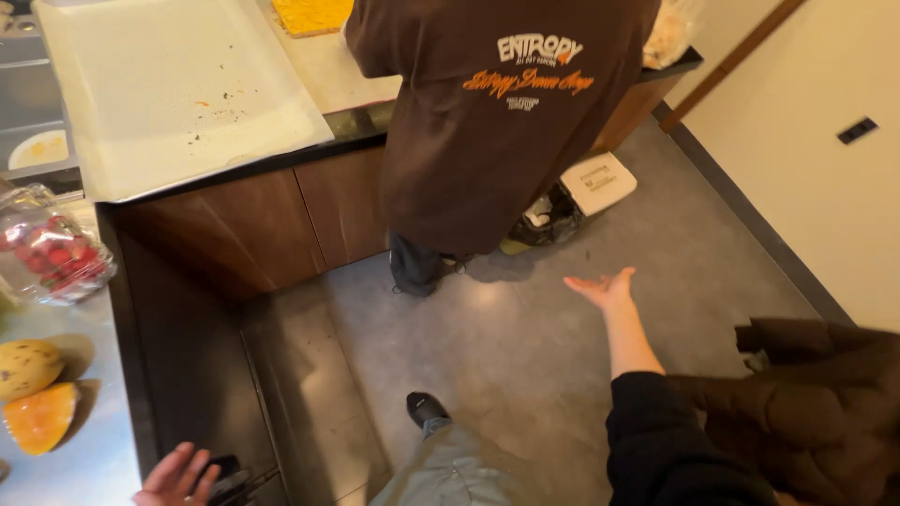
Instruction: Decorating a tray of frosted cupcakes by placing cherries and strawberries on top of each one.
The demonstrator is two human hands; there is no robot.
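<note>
1. Nearest to us, our own grey trouser leg (459,464) and black shoe (427,409) stand on the grey floor (525,347).
2. We see another person in a big brown shirt (487,112) standing with their back to us at the dark surface (347,122), feet on the floor.
3. We see a large white tray (169,94) lying on that surface, bare but for a few crumbs and orange specks.
4. A brown padded jacket (816,394) lies bunched at the lower right, just beside our black sleeve (656,431).
5. A white lidded box (597,182) sits on the floor near the other person's feet.
6. A clear bag of red fruit (52,248) rests on the steel surface (84,450) to our left, with a whole yellow fruit (26,367) and a cut orange piece (39,417) nearer us.
7. Our right hand (605,286) stretches out over the floor, palm up, fingers spread, holding nothing.
8. Our left hand (178,478) is at the bottom edge, fingers loose, touching a dark handle (230,478) below the steel surface; no closed grasp shows.
</note>
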